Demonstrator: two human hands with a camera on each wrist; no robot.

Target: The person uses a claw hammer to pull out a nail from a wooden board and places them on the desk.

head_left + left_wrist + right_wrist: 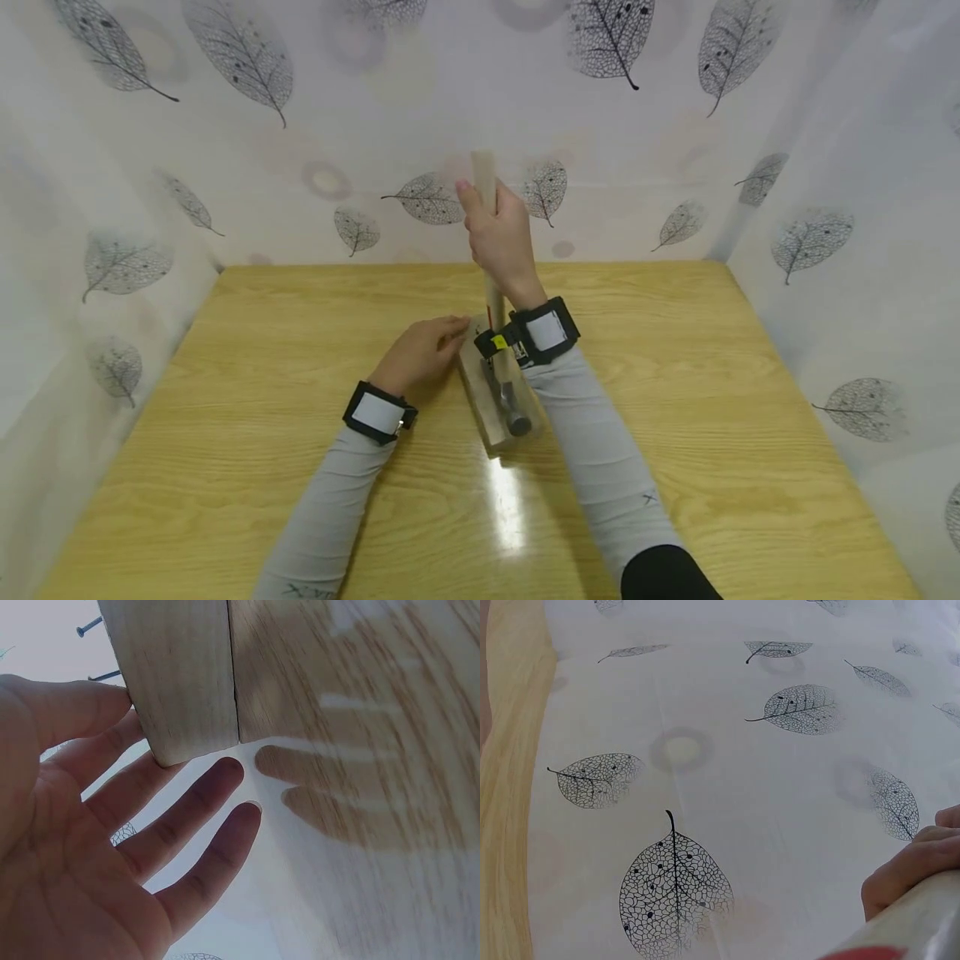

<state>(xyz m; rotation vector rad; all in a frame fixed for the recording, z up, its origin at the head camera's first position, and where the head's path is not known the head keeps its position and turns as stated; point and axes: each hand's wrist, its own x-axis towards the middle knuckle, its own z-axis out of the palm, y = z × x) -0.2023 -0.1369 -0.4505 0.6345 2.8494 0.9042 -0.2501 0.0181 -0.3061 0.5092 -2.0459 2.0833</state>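
Note:
My right hand (502, 237) grips a hammer by its pale wooden handle (484, 171), raised over the table. The dark metal hammer head (516, 417) hangs at the near end, over a rectangular wooden block (480, 408). My left hand (420, 354) holds the far left corner of the block between thumb and index finger, the other fingers extended. In the left wrist view, two nails (91, 627) stick out of the block's face. The right wrist view shows part of my right hand (915, 866) around the handle, most of it cut off.
A light wood-grain table (300, 333) lies under the block, its far edge against a white curtain (420, 108) printed with leaves. The same cloth stands at the left and right sides. Both wrists wear black straps.

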